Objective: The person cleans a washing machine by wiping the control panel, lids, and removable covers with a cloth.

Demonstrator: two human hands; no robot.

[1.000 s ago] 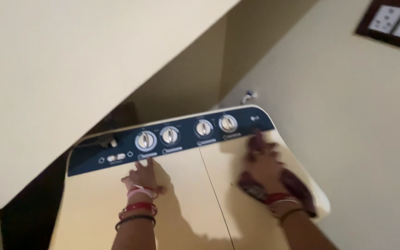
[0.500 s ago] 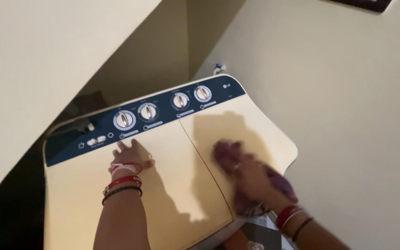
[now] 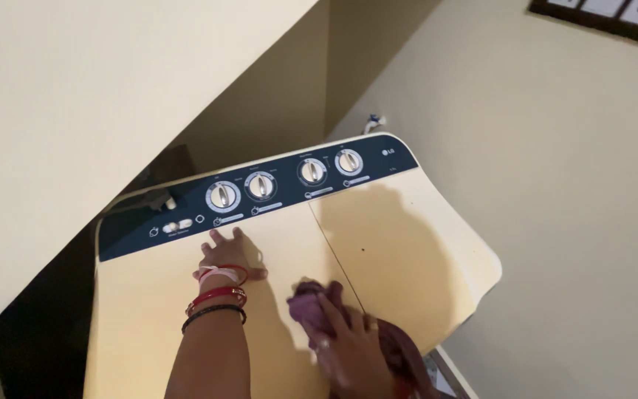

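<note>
Left hand (image 3: 224,255) pressed flat, fingers spread, grip wide and holding nothing, on the cream plastic lid of a twin-tub washing machine (image 3: 149,325), right hand (image 3: 348,347) gripping a crumpled purple cloth (image 3: 315,303) on the lid seam, dark blue control panel with four round dials (image 3: 260,193) behind

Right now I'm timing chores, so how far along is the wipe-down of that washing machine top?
Midway, it seems. The right hand presses a purple cloth on the cream lid near the centre seam, while the left hand rests flat below the dark control panel. The right lid looks clean apart from a small speck. The left lid and the dials may remain.
</note>
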